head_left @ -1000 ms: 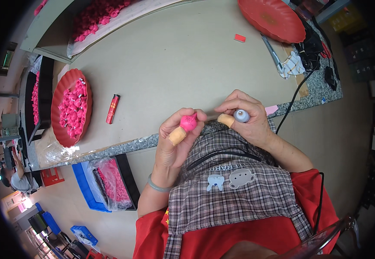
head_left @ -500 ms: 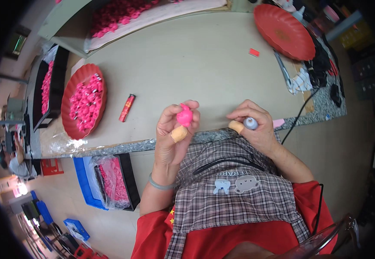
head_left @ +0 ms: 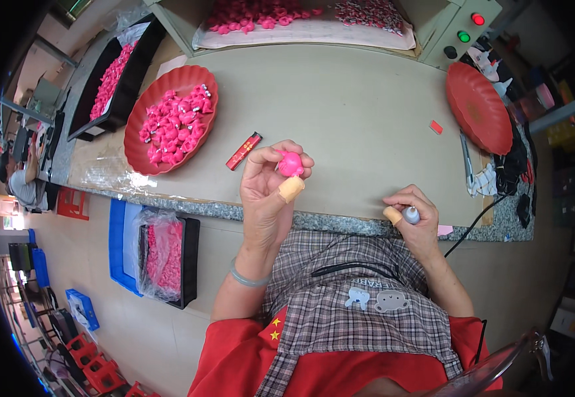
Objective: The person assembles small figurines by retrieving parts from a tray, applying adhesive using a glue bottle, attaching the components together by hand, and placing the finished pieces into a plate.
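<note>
Between the thumb and fingers of my left hand (head_left: 269, 188) is a small pink figurine (head_left: 291, 164), raised above the table's front edge. A tan cover wraps that thumb. My right hand (head_left: 414, 221) is closed around a small pale squeeze bottle (head_left: 411, 214) with a nozzle, near the front edge and apart from the figurine; a tan cover is on this thumb too. Just beyond my left hand lies a red lighter (head_left: 243, 151). To its left stands a red scalloped bowl (head_left: 132, 142) filled with pink figurines that have silvery bits.
A second red scalloped bowl (head_left: 479, 109) is at the right, near tweezers (head_left: 467, 159), a cloth and a cable. At the back, a cabinet (head_left: 463, 30) with buttons holds pink pieces on a white sheet. Black bins (head_left: 89, 129) of pink parts stand left and below.
The view has shifted, so the table and bowls sit differently in the picture. The figurine in my left hand has turned a little. My right hand is farther from the left, still holding the bottle.
</note>
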{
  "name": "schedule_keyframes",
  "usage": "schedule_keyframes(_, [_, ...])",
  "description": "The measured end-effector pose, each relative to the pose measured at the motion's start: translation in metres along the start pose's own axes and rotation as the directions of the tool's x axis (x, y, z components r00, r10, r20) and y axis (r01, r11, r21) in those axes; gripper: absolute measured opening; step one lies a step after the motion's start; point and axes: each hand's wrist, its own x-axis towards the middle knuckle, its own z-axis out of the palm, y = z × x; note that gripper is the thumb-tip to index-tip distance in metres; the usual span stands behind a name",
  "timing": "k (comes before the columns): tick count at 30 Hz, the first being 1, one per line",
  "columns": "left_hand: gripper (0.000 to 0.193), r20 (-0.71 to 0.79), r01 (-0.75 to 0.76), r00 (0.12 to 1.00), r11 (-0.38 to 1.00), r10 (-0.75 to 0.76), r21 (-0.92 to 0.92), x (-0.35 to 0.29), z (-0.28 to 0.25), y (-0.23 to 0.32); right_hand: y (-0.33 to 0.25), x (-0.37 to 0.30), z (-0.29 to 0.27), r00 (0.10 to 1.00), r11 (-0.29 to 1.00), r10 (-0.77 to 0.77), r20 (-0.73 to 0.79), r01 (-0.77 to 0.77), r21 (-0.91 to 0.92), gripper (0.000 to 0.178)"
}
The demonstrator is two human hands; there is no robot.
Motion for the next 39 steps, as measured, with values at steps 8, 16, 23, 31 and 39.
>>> schedule_keyframes(8, [0.034,-0.048,-0.025,0.999,0.999,0.023,-0.035,0.0,-0.015,-0.004,0.002,0.002,0.006,1.0,1.0,0.018,-0.003,-0.018,0.005,0.021])
schedule_keyframes(16, [0.038,-0.069,-0.016,0.997,1.0,0.017,0.013,0.003,-0.019,0.006,-0.007,0.004,0.003,1.0,1.0,0.014,0.019,-0.013,-0.016,0.02])
schedule_keyframes(23, [0.035,0.01,-0.234,0.913,0.504,0.409,0.831,0.051,-0.07,0.07,-0.015,0.018,-0.01,0.999,0.999,-0.043,0.018,0.042,0.027,0.019])
schedule_keyframes(31, [0.05,0.265,-0.107,0.908,-0.434,0.324,0.895,0.102,-0.081,0.117,-0.015,0.048,-0.017,0.988,0.99,-0.141,0.07,0.141,-0.001,0.016])
schedule_keyframes(39, [0.04,0.43,-0.399,0.902,-0.301,0.043,0.866,0.167,-0.02,0.038,0.007,0.108,-0.02,0.992,0.994,-0.111,0.067,0.111,0.002,0.027])
